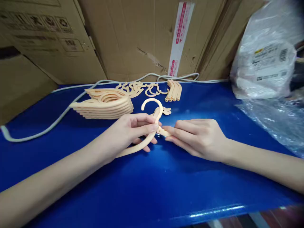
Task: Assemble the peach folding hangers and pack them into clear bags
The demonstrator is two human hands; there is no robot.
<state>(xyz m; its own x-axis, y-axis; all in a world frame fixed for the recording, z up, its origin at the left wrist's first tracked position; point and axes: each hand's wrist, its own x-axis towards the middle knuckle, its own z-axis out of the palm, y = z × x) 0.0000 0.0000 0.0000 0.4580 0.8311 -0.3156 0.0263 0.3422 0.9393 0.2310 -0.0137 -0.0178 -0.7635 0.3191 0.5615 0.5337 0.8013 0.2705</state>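
Over the glossy blue table (147,190), the left hand (133,128) pinches a smooth, cream hanger (143,144) just below its round hook. The right hand (201,137) has its fingertips clamped on a short, flattish arm (164,131) at the hook's base. Behind, matching curved pieces form a ridged stack (104,109).

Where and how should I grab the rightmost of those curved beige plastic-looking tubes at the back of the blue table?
Probably pinch the rightmost curved beige plastic-looking tube mid-length, coming from the right: that flank is exposed, while the neighbouring beige tube lies close along its left.
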